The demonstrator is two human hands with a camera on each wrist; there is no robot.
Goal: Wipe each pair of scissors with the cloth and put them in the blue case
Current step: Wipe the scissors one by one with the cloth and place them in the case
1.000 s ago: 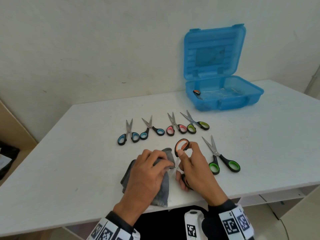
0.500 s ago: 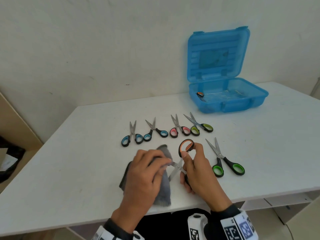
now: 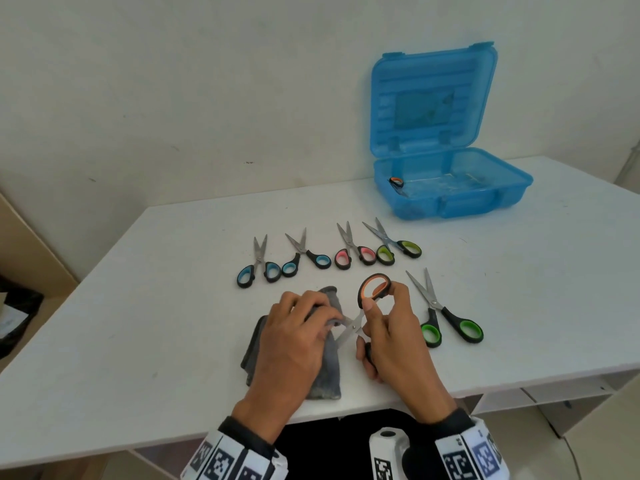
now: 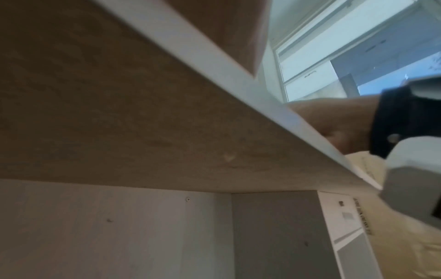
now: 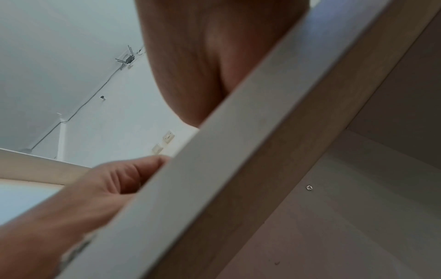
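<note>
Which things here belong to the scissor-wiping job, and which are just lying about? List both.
Part of the job:
- orange-handled scissors, held in the right hand
- grey cloth, gripped by the left hand
- five pairs of scissors waiting on the table
- blue case, open, one pair inside

Lying about:
- dark bag beside the table

Seven pairs of scissors in all: five lie loose on the bench, two blue-handled, one pink, two green. One orange-handled pair is up in the hands, blades open. Another orange-handled pair sits in the case, only partly showing. One blue case, lid up. One grey cloth. Two hands, left and right
</note>
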